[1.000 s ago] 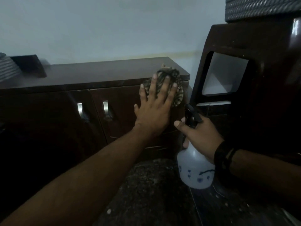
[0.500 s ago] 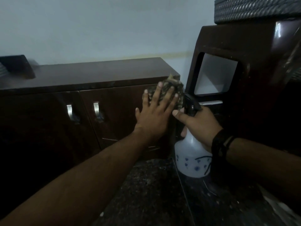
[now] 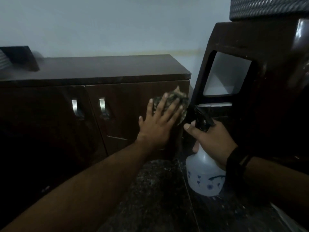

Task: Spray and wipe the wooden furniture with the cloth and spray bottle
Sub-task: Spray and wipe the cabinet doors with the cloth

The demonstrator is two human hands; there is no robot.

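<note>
A low dark wooden cabinet (image 3: 117, 69) stands against the wall, with two doors and metal handles. My left hand (image 3: 158, 121) lies flat, fingers spread, pressing a dark patterned cloth (image 3: 181, 99) against the right door near its right edge. My right hand (image 3: 212, 141) grips the neck of a white spray bottle (image 3: 203, 174) with a black trigger head, held upright just right of the cabinet's corner. A dark band sits on that wrist.
A tall dark wooden piece (image 3: 250, 41) with a rectangular cut-out stands at the right, a woven dark object on top. Two metal handles (image 3: 102, 106) sit mid-cabinet. A dark object (image 3: 21, 57) rests on the cabinet's left top. The floor is dark speckled stone (image 3: 158, 198).
My left hand and the cloth have slid down the door from its top edge. The right hand and bottle have stayed beside the cabinet's corner.
</note>
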